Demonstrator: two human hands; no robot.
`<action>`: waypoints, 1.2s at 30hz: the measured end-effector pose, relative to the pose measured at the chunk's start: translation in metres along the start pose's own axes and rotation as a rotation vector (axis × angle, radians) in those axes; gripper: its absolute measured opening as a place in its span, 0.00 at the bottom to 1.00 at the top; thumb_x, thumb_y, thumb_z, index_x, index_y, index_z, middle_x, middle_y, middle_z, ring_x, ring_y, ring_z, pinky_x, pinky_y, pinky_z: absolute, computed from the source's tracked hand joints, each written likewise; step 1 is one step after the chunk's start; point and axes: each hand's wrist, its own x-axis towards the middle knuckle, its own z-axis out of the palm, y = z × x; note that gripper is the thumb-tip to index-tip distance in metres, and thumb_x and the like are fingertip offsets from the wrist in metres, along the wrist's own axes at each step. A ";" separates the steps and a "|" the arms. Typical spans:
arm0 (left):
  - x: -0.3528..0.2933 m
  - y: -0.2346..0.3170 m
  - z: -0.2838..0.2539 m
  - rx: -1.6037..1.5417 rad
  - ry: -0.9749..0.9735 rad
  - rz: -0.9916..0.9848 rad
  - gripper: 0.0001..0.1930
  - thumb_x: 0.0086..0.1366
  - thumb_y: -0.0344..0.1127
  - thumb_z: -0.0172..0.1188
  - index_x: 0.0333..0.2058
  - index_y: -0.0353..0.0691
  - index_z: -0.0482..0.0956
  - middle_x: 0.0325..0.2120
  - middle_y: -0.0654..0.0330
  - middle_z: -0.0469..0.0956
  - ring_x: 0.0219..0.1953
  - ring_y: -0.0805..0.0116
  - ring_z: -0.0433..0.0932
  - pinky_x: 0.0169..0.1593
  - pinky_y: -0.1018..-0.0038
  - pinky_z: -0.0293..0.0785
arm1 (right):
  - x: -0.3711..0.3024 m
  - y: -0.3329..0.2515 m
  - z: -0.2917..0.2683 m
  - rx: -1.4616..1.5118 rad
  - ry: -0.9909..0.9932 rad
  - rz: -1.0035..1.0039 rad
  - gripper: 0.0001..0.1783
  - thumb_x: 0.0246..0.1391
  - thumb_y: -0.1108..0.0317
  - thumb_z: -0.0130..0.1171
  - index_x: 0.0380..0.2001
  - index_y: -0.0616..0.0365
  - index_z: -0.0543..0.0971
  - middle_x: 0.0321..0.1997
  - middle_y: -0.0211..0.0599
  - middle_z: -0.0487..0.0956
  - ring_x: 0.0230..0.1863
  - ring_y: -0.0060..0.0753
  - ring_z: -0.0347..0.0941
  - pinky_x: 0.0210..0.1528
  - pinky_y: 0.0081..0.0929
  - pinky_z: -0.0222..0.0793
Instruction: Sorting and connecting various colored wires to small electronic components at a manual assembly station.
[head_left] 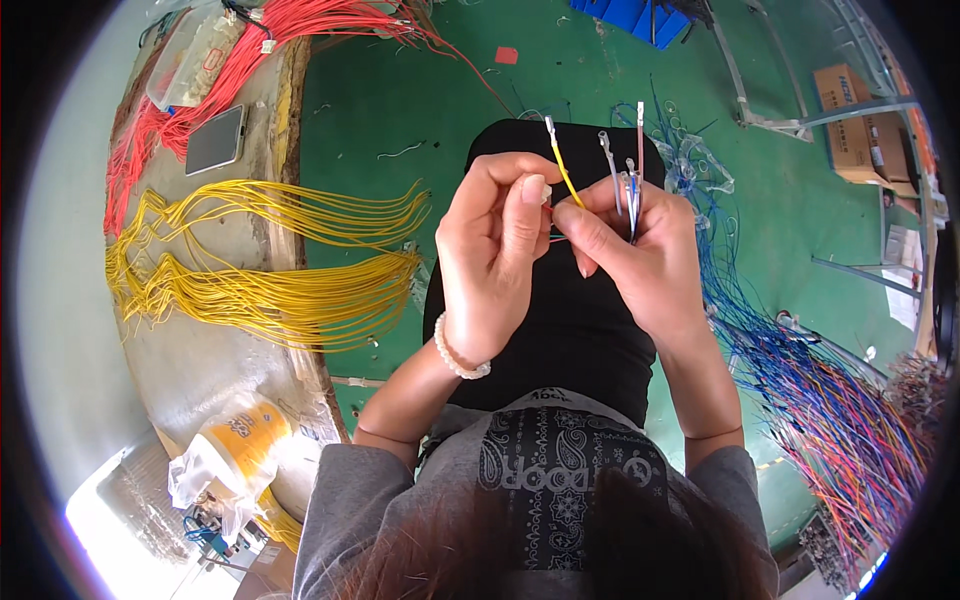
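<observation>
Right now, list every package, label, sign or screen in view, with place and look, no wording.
Phone: on the round table at upper left, flat dark rectangular screen.
Cardboard box: upper right on the floor, brown, printed side.
Yellow tub: table's near edge, round, wrapped in clear plastic.

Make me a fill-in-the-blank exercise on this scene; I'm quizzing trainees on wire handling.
1. The left hand pinches a ____ wire.
2. The right hand holds several thin wires with ____ terminals at their tips.
3. The bracelet sits on the ____ wrist.
4. The phone lies beside the ____ wires.

Missing: yellow; metal; left; red
</observation>
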 end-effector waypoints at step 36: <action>0.014 0.006 -0.019 0.158 -0.203 0.056 0.06 0.67 0.27 0.50 0.40 0.35 0.65 0.22 0.66 0.69 0.22 0.83 0.64 0.26 0.85 0.62 | 0.004 -0.014 -0.024 -0.294 -0.073 0.027 0.09 0.46 0.69 0.68 0.28 0.63 0.81 0.20 0.21 0.70 0.21 0.12 0.59 0.23 0.16 0.54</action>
